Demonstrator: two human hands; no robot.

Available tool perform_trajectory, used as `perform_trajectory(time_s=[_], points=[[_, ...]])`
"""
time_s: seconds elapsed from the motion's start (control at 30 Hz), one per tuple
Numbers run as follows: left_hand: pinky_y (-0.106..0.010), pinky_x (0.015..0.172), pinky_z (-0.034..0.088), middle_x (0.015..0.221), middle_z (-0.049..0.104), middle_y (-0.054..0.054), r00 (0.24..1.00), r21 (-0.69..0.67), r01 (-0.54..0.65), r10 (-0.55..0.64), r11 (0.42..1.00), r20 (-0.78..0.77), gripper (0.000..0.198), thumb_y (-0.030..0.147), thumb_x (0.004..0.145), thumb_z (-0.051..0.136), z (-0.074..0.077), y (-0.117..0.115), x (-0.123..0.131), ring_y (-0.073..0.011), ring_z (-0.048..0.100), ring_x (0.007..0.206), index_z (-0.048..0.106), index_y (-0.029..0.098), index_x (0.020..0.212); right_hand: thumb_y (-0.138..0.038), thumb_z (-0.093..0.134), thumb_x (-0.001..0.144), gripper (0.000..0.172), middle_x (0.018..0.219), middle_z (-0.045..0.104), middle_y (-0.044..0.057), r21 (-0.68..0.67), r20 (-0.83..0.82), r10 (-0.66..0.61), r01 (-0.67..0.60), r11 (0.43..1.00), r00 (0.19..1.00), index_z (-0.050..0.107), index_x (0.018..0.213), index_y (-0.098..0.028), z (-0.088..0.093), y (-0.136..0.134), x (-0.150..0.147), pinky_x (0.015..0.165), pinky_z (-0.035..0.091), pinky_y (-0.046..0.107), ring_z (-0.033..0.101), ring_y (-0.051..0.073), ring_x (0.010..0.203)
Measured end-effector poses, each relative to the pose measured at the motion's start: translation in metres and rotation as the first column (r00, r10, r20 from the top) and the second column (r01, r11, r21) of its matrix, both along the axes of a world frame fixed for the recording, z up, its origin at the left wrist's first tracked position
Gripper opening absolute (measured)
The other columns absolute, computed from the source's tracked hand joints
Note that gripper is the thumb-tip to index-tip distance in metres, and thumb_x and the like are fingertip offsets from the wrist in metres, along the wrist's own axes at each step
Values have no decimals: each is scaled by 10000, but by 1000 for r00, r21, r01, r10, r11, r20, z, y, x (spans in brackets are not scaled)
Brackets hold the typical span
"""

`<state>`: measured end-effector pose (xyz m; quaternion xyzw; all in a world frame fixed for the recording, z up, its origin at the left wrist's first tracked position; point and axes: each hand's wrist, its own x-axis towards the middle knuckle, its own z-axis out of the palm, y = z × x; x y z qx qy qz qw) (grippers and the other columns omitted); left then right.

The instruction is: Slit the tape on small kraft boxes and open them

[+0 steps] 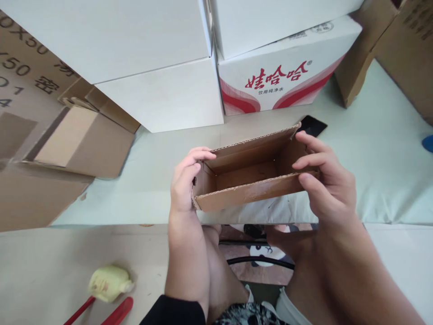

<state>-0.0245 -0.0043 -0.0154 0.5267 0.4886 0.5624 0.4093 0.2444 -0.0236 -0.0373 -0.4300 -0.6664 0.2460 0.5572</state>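
Note:
A small brown corrugated cardboard box [250,192] is held open-side up above the front edge of a pale green table [379,149]. My left hand [185,185] grips its left end, fingers curled over the rim and thumb side against the wall. At the right end, my right hand [326,178] clasps the box, with fingers over the top edge and the thumb along the front wall. The box is empty inside.
White cartons [162,95] and one with red print [284,76] stand at the table's back. Brown cardboard [84,144] lies at left, more boxes [402,49] at right. A dark flat object [313,125] lies behind the box. On the floor: a yellow bottle [108,283], red handles [118,311].

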Motion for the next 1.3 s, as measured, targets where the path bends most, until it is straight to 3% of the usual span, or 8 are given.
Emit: perform_trajectory(time_s=[0.17, 0.33, 0.83, 1.3], points=[[-398, 1059, 438, 994, 740, -64, 999, 19, -32, 33, 999, -43, 273, 279, 778, 536, 0, 0, 0, -286, 610, 1169, 804, 229, 780, -290, 629, 915, 79, 1431, 647, 32, 34, -18, 29, -28, 999, 999, 670, 855, -258, -2, 1, 2, 1261, 331, 594, 516, 324, 1441], [-414, 1062, 434, 995, 735, -73, 998, -7, -44, 44, 999, -48, 271, 306, 771, 534, 1, 0, 0, -302, 599, 1179, 791, 223, 759, -253, 637, 904, 68, 1392, 668, 40, 42, -32, 37, -36, 998, 999, 663, 841, -250, 1, 1, 1, 1248, 359, 583, 529, 320, 1428], [-416, 1058, 445, 991, 728, -83, 997, -15, -68, 67, 998, -48, 266, 341, 767, 537, 1, 2, 1, -316, 588, 1193, 774, 222, 751, -324, 636, 909, 104, 1381, 666, 40, 27, 3, -5, 5, 1000, 1000, 661, 833, -258, -1, 1, 2, 1246, 345, 623, 526, 340, 1425], [-399, 1056, 461, 1084, 698, -81, 997, -20, -27, 29, 999, 77, 274, 335, 822, 525, -7, 0, 2, -287, 610, 1138, 769, 215, 852, -289, 634, 903, 84, 1380, 667, 43, 17, 10, -14, 14, 1000, 1000, 664, 832, -256, 0, 0, 2, 1245, 354, 603, 541, 328, 1411]])
